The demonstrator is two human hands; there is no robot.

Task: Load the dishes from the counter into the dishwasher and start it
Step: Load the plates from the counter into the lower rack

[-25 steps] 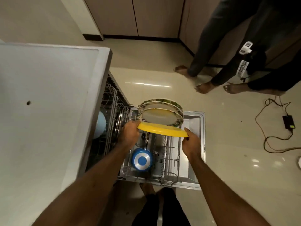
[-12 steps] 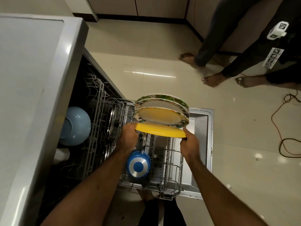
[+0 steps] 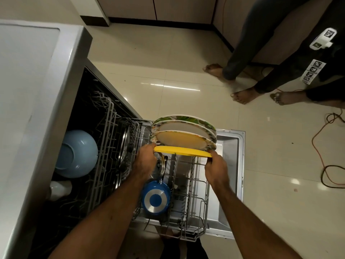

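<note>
I hold a yellow plate [image 3: 182, 151] edge-on over the pulled-out lower rack [image 3: 194, 186] of the open dishwasher. My left hand [image 3: 144, 161] grips its left rim and my right hand [image 3: 216, 170] grips its right rim. Directly behind it stand two leaf-patterned plates [image 3: 183, 128] upright in the rack. A blue pan [image 3: 155, 199] and a glass lid [image 3: 160, 166] sit in the rack near my left wrist. A light blue bowl [image 3: 76, 153] lies in the upper rack [image 3: 112, 139].
The grey counter [image 3: 28, 101] runs along the left. The open dishwasher door [image 3: 231, 146] lies flat under the rack. Two people's bare feet [image 3: 242, 96] stand on the tiled floor at upper right. An orange cable [image 3: 321, 146] trails at the right.
The yellow plate has stayed between both hands just in front of the patterned plates. My view has shifted, showing more of the dishwasher's inside and the blue bowl.
</note>
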